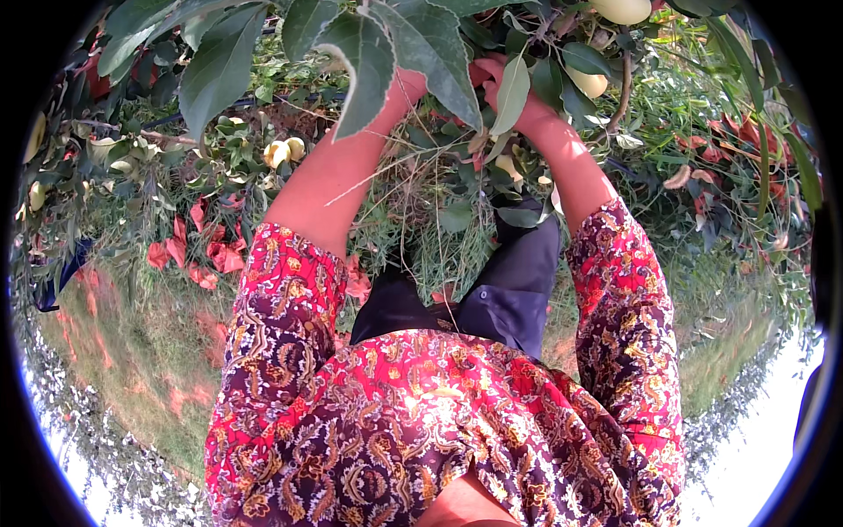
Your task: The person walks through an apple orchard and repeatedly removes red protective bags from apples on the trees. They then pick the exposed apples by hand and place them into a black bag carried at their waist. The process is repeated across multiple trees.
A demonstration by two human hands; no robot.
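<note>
Both my arms reach forward into the branches of an apple tree. My left hand (409, 84) goes behind a large green leaf (428, 59), which hides its fingers. My right hand (500, 82) is close by on the right, its fingers curled and partly covered by a paler leaf (513, 95). A small reddish patch shows between the hands; I cannot tell what it is. What either hand holds is hidden. Right of my right hand hangs a pale yellow apple (589, 83), with another apple (622, 9) higher up at the top edge.
Two pale apples (277, 154) hang among leaves at left. Crumpled red paper pieces (224, 255) lie in the grass on the left; more red scraps (751, 135) are at right. A brown branch (622, 92) stands beside my right forearm. A dark blue object (64, 275) is at far left.
</note>
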